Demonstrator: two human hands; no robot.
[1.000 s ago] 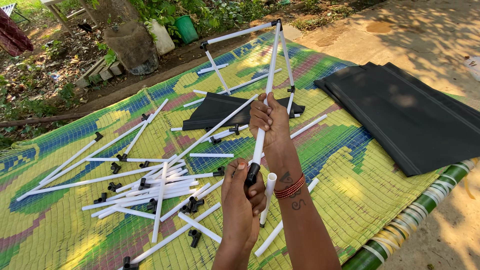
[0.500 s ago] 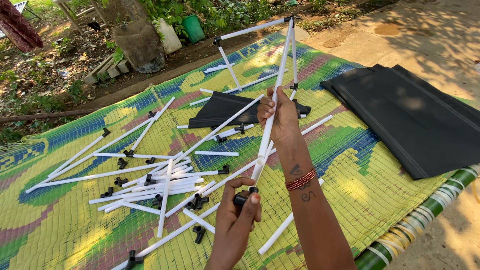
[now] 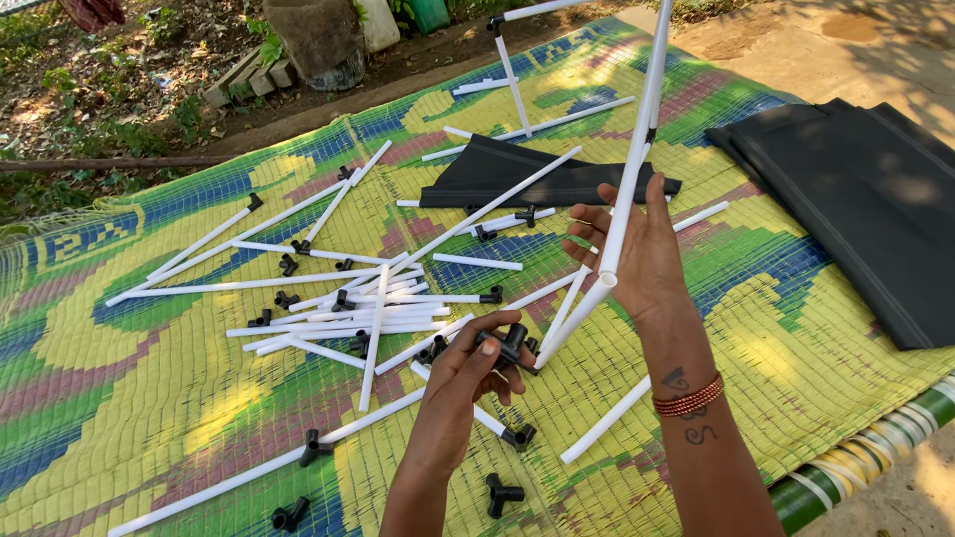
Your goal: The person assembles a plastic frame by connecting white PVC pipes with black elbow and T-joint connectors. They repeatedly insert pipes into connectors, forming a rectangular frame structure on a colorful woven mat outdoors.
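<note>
My right hand (image 3: 637, 254) grips a long white plastic pipe (image 3: 637, 139) that rises up and away to a partly built pipe frame (image 3: 512, 70) at the top of the view. The pipe's lower open end sits just below my palm. My left hand (image 3: 477, 363) holds a small black plastic connector (image 3: 509, 346) in its fingertips, a short way below and left of that pipe end. A second white pipe slants from the connector up toward my right hand.
Several loose white pipes (image 3: 328, 308) and black connectors (image 3: 502, 492) lie scattered on a green, yellow and blue woven mat (image 3: 149, 398). Dark fabric panels (image 3: 865, 199) lie at the right and mid-back (image 3: 507, 179). Bare ground, stones and plants lie beyond.
The black connector has come off the pipe's lower end and stays in my left hand. My right hand has lifted the pipe higher, and the view has moved closer.
</note>
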